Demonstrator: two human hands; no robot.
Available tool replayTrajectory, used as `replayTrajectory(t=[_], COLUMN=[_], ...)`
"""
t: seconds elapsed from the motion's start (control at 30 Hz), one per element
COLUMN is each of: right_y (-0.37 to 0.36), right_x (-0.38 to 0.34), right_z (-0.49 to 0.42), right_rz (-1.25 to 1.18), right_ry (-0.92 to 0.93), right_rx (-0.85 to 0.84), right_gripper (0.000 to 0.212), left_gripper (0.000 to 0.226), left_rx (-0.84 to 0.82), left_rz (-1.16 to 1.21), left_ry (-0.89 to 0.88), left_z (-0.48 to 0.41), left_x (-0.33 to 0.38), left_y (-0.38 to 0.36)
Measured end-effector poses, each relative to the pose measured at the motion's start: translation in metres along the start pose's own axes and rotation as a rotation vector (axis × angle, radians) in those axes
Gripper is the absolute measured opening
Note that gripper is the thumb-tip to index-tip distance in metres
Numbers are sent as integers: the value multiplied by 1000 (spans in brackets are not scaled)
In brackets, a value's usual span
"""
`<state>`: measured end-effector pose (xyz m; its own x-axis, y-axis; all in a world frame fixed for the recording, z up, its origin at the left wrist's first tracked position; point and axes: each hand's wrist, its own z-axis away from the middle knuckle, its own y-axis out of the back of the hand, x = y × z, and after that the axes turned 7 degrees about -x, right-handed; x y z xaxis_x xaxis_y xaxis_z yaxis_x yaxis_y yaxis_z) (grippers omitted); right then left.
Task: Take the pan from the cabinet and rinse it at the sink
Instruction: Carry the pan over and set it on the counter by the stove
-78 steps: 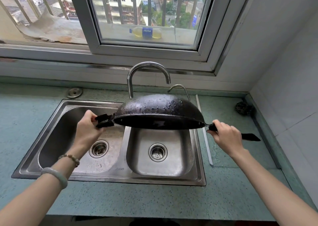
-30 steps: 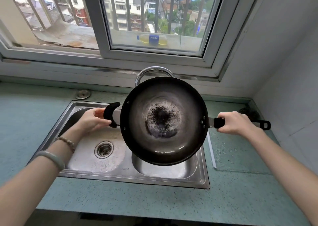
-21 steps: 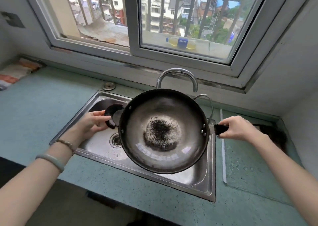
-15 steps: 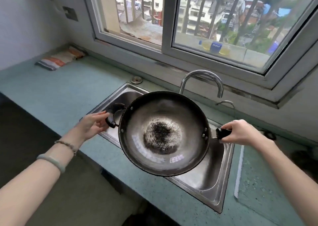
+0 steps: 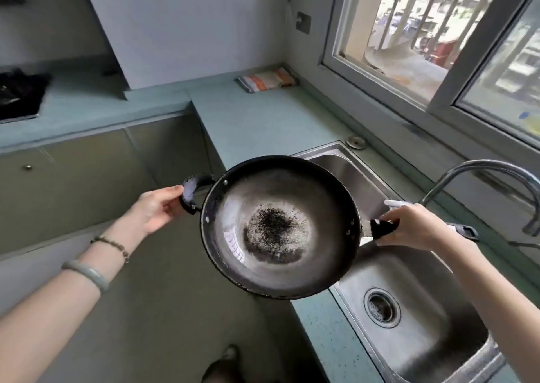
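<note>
Here the pan [image 5: 277, 228] hangs in the air, tilted so its inside faces the camera, with a dark scorched patch at its centre. It is above the front edge of the table [image 5: 263, 120] and part of the sink [image 5: 415, 333], half out over the floor [image 5: 160, 309]. The left hand [image 5: 155, 210] pinches the curved loop handle [image 5: 191, 191], thumb on top and fingers curled beneath: a light grip. The right hand [image 5: 409, 228] has a full, closed grip round the long handle [image 5: 382, 228] close to the pan's rim, and the handle's far end juts out past the wrist. The faucet [image 5: 482, 169] arches over the sink. A folded striped cloth [image 5: 267, 79] lies at the table's far corner under the window [image 5: 438, 76].
</note>
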<state>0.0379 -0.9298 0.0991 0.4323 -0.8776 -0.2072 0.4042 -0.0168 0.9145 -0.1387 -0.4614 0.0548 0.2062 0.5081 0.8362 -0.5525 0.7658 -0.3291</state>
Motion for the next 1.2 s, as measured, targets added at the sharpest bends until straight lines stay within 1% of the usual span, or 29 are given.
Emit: replayTrajectory(t=[0.07,0.13,0.2,0.27,0.33,0.4,0.47,0.53,0.57,0.67,0.77,0.87,0.97,1.2], right_y=[2,5,6,7,5,2,3,2,1,-6,-12,-14,-12,-9], right_x=[-25,-52,-83,-113,-147,-181,-219,-257,-275,-328,-375,-421,-459,-530], right_z=[-22,-40,-61,-78,-98,-117,-131,-140,-144,-164,-183,-198,-211,-275], right_rz=[34,45,70,88,119,132,144,169,171,160,158,206,209,222], right_ry=[26,70,128,176,227,282,341,385,398,422,446,483,518,573], right_rx=[-31,-54,-49,-64,-75,-83,-99,-123,-134,-129,-135,-151,-197,-217], right_gripper=[21,25,22,25,22,24,25,24,23,18,24,26,20,17], left_gripper=[15,18,18,15,14,15,21,35,38,22,11,13,10,9], left_rx=[63,114,171,229,278,314,341,362,371,396,426,468,506,577], left_rz=[10,18,46,83,106,121,138,131,127,154,148,167,195,249], left_ry=[-29,-49,-73,-89,-95,-102,-103,-112,-118,-150,-147,-130,-129,-137], left_z=[14,28,41,52,63,73,81,86,89,96,103,105,101,64], left_x=[3,5,9,12,19,27,37,47,53,74,89,104,116,147], left_y=[25,48,76,107,140,170,201,232,247,290,327,360,387,441])
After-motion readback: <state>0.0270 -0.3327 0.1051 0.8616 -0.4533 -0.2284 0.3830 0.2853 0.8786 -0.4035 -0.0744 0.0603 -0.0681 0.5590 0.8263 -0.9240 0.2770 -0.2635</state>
